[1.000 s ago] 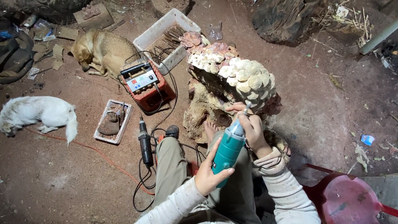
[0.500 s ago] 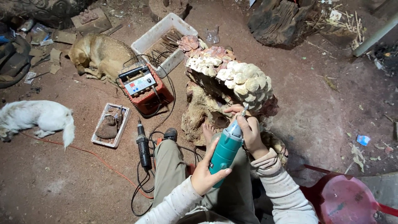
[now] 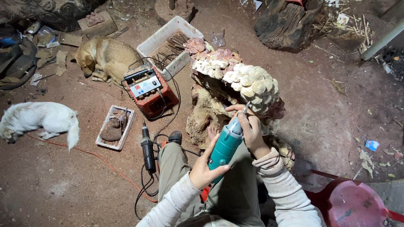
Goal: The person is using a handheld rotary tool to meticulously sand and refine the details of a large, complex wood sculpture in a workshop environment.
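now the teal rotary grinder [image 3: 226,147] is held slanted in front of the person, above the lap, with its thin metal tip touching the lower edge of the pale scalloped part of the wood carving [image 3: 235,90]. the right hand [image 3: 248,126] is clamped around the front end of the grinder, close to the tip, fingers bent over the tool. the left hand [image 3: 206,168] is closed on the back end of the grinder body, thumb on the side. both arms wear light knitted sleeves, and the legs in olive trousers [image 3: 176,164] stretch toward the carving.

the carving is a big root-like piece that stands on the red dirt floor [image 3: 328,109], with pale round scale shapes on top and some pinkish parts behind them. just left of the legs a black power tool [image 3: 147,149] lies on the floor with its cable curled near it. further left is a small white tray [image 3: 115,127] with a brown lump inside. behind it stands a red control box [image 3: 147,90] with cables, and a white crate [image 3: 168,40] is near it. a tan dog [image 3: 105,56] lies beside the box, and a white dog [image 3: 40,120] lies well apart at the left edge. a red plastic stool [image 3: 351,206] is at the lower right.
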